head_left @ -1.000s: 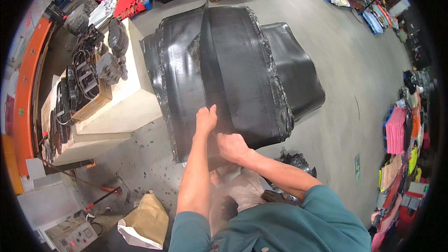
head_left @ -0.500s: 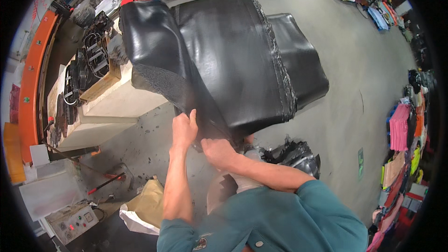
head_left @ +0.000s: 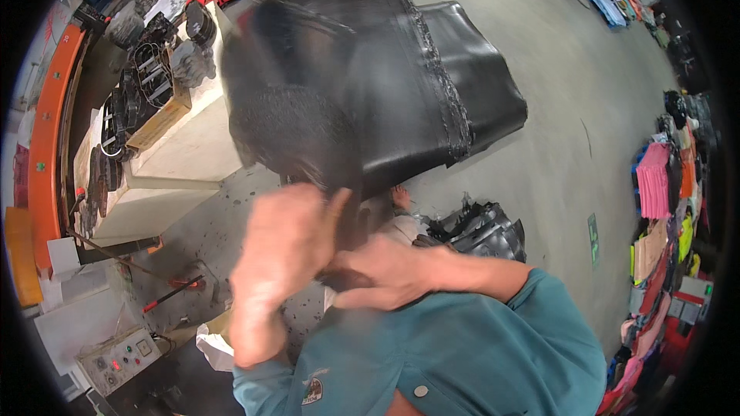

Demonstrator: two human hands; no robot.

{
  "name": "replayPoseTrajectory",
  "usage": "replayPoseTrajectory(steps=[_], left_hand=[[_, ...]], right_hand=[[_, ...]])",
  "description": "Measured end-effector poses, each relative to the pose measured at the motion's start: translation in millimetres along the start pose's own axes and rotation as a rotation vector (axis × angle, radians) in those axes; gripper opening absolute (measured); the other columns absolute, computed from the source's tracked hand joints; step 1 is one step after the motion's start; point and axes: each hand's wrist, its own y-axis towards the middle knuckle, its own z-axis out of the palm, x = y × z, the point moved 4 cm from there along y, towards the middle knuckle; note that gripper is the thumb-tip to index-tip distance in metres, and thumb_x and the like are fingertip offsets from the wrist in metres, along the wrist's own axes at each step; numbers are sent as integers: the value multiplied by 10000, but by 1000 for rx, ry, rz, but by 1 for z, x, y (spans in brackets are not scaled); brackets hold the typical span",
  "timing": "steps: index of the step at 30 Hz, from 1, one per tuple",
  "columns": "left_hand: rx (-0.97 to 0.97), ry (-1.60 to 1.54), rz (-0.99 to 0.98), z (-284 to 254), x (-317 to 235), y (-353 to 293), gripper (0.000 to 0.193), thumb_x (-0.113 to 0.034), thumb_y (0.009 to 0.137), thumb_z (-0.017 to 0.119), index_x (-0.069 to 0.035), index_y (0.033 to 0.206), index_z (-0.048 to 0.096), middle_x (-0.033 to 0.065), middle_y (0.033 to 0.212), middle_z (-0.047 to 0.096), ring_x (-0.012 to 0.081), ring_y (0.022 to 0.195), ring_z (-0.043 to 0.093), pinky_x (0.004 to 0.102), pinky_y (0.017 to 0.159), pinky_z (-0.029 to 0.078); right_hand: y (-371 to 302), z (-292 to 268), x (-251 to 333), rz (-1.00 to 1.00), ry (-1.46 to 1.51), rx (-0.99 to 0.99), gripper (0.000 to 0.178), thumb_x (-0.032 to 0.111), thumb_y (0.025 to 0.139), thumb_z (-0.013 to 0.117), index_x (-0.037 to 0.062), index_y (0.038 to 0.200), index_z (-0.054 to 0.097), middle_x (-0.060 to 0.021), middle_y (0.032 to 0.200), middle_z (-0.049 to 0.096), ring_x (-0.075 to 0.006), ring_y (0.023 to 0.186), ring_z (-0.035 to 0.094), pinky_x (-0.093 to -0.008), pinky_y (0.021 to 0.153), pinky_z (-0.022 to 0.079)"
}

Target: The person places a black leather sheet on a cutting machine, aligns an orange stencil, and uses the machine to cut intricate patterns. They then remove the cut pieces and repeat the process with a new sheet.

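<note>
A large black sheet with a glossy, rubbery look (head_left: 297, 108) is pulled up at one side, blurred by motion, with a rough, grainy underside showing. My left hand (head_left: 285, 235) is closed on its near end, smeared by movement. Close beside it, my right hand (head_left: 385, 270) also grips the bunched near end, just in front of my shirt. The exact finger positions are partly hidden. Beneath and to the right, more glossy black sheets (head_left: 401, 69) lie stacked, with a ragged seam along one edge. Another black sheet (head_left: 482, 69) juts out at the right.
A crumpled black heap (head_left: 489, 233) lies on the floor near my right arm. At left stands a pale block-like table (head_left: 173, 169) carrying black parts and a cardboard tray (head_left: 158, 119). A control box (head_left: 119, 358) sits lower left. Coloured sheet stacks (head_left: 654, 181) line the right side.
Both hands have come closer to my body and up, drawing the black sheet's near end with them. The sheet's left part has shifted and now blurs. The whole view has moved slightly.
</note>
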Motion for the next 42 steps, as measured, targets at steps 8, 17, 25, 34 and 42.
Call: replayPoseTrajectory(steps=[8, 17, 25, 34, 42], left_hand=[[-176, -667, -533, -56, 36, -25, 176, -144, 1055, 722, 9, 1118, 783, -16, 966, 732, 80, 847, 599, 258, 793, 488], [-242, -925, -674, -54, 63, -64, 172, -155, 1034, 742, -3, 1109, 774, 53, 997, 786, 108, 823, 693, 274, 785, 541], [-346, -798, -887, -84, 92, -92, 269, -217, 1058, 706, 8, 1205, 723, 61, 1070, 760, 136, 887, 705, 290, 810, 553], [-285, -992, -964, -46, 103, -119, 237, -195, 1007, 766, -10, 1155, 744, 47, 1044, 775, 127, 895, 724, 276, 826, 565], [-228, -1097, -904, -13, 73, -149, 278, -85, 929, 820, -10, 1189, 757, 82, 1089, 795, 167, 967, 736, 324, 905, 574]], right_hand=[[-83, -122, -114, 573, -221, -1265, 378, 309, 1040, 719, -5, 1251, 715, -126, 1143, 687, -215, 980, 681, -371, 896, 562], [-173, -13, -211, 588, 1085, -1034, 631, 612, 1037, 637, 60, 1337, 688, -112, 1354, 687, -244, 1262, 642, -438, 1087, 520], [-169, -63, -158, 529, 811, -1230, 474, 336, 965, 824, -4, 1265, 684, -96, 1188, 750, -221, 1057, 732, -397, 952, 592], [-190, -113, -110, 509, 696, -1154, 211, 237, 1010, 764, 35, 1071, 760, -36, 986, 774, -140, 836, 731, -296, 765, 583], [-236, -137, -64, 455, 527, -1145, 253, 220, 1017, 742, -12, 1116, 756, -78, 1016, 788, -161, 847, 751, -293, 788, 592]])
